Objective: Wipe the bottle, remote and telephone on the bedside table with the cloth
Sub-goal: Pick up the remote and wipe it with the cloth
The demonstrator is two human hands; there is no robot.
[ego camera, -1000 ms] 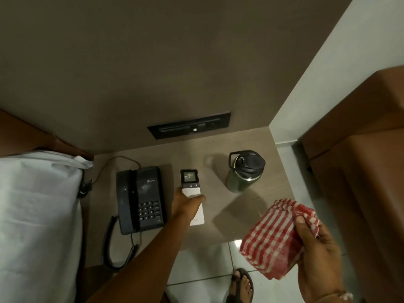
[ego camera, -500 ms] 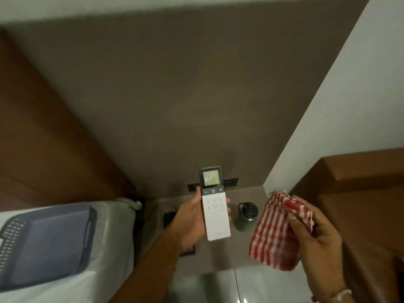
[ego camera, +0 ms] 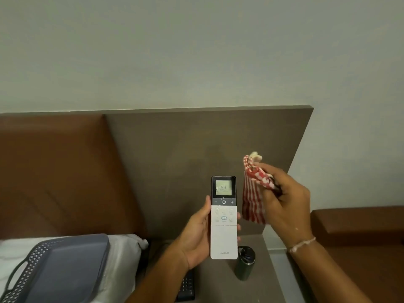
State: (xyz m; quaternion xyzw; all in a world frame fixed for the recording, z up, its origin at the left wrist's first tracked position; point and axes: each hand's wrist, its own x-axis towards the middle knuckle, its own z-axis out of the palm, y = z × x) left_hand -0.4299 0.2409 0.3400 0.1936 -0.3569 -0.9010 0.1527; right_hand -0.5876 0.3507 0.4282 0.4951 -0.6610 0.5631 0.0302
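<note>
My left hand (ego camera: 195, 238) holds the white remote (ego camera: 223, 232) upright in the air, its small screen and buttons facing me. Just to its right, my right hand (ego camera: 284, 204) grips the red-and-white checked cloth (ego camera: 253, 193), which hangs bunched from my fingers without touching the remote. The dark green bottle (ego camera: 245, 264) with a black lid stands on the bedside table (ego camera: 214, 285) below the remote. Only a corner of the black telephone (ego camera: 187, 288) with its keypad shows, mostly hidden behind my left forearm.
A grey perforated tray (ego camera: 59, 272) lies on the white pillow at the lower left. A brown padded headboard (ego camera: 54, 171) and a taupe wall panel rise behind the table. Brown furniture (ego camera: 360, 237) stands at the right.
The remote has been lifted off the table and raised to face height. My right hand brought the cloth up beside it. My view tilted upward toward the wall.
</note>
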